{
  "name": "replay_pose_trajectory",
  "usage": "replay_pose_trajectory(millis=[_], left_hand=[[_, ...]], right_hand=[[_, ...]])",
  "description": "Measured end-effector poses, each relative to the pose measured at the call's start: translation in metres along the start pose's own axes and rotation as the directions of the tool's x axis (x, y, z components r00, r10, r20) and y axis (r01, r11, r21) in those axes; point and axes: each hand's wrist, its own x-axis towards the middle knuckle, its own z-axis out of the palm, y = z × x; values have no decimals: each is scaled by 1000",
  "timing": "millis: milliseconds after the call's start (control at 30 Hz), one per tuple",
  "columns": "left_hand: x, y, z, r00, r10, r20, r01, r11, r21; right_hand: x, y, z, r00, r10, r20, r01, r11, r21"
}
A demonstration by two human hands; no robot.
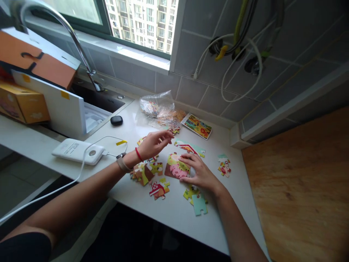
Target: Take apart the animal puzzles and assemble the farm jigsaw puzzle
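Note:
My left hand (156,145) is raised over the counter with its fingers stretched out and nothing visible in them. Below it lies a pile of puzzle pieces (145,171). My right hand (200,171) rests at the right side of a joined puzzle section (176,167) with a pink animal on it. Its fingers are apart, the tips touching that section. Behind it lies a puzzle strip with a red roof (188,146). Nearer me are a red barn piece (158,189) and several green and yellow pieces (200,204).
A clear plastic bag (158,109) of pieces stands by the wall, next to a picture card (196,125). More pieces (224,165) lie right. A white power bank (78,151) with a cable and a black case (116,120) lie left, near the sink (100,102) and boxes (24,102).

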Motion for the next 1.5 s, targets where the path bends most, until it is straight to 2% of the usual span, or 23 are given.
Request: replay_pose_trajectory(millis=[100, 200, 300, 400, 533, 633, 833, 967, 1100, 1300, 1400, 1500], left_hand=[[-49, 32, -11, 991, 68, 114, -91, 974, 207], [-107, 51, -11, 990, 55, 129, -104, 906, 409], [-156, 54, -3, 995, 35, 97, -88, 782, 617], [-181, 48, 8, 995, 13, 95, -76, 718, 692], [-179, 39, 20, 998, 7, 57, -47, 675, 736], [-168, 34, 25, 999, -42, 32, 6, 690, 724], [-152, 36, 21, 954, -278, 115, 132, 730, 670], [-143, 47, 20, 952, -255, 171, 77, 737, 672], [-138, 58, 23, 959, -181, 219, -6, 758, 653], [-138, 62, 30, 966, -58, 250, -101, 808, 581], [-135, 63, 36, 963, -8, 268, -138, 841, 523], [-128, 64, 44, 959, 18, 282, -176, 818, 547]], right_hand=[[1, 3, 3, 998, -22, -51, 22, 1000, -11], [5, 5, 10, 986, -17, -166, 22, 999, 25], [9, 7, 17, 954, 26, -300, 5, 995, 99], [11, 9, 20, 917, 75, -391, -12, 987, 161], [10, 9, 21, 897, 108, -429, -13, 976, 217], [10, 8, 19, 867, 132, -481, -10, 969, 248], [9, 5, 12, 714, 289, -637, -55, 931, 361], [6, 7, 3, 601, 399, -693, -76, 891, 447], [3, 17, -6, 533, 469, -704, -98, 861, 500], [3, 25, -10, 516, 493, -701, -70, 840, 538], [4, 24, -9, 525, 494, -693, -49, 831, 555], [4, 26, -8, 547, 499, -673, -41, 818, 574]])
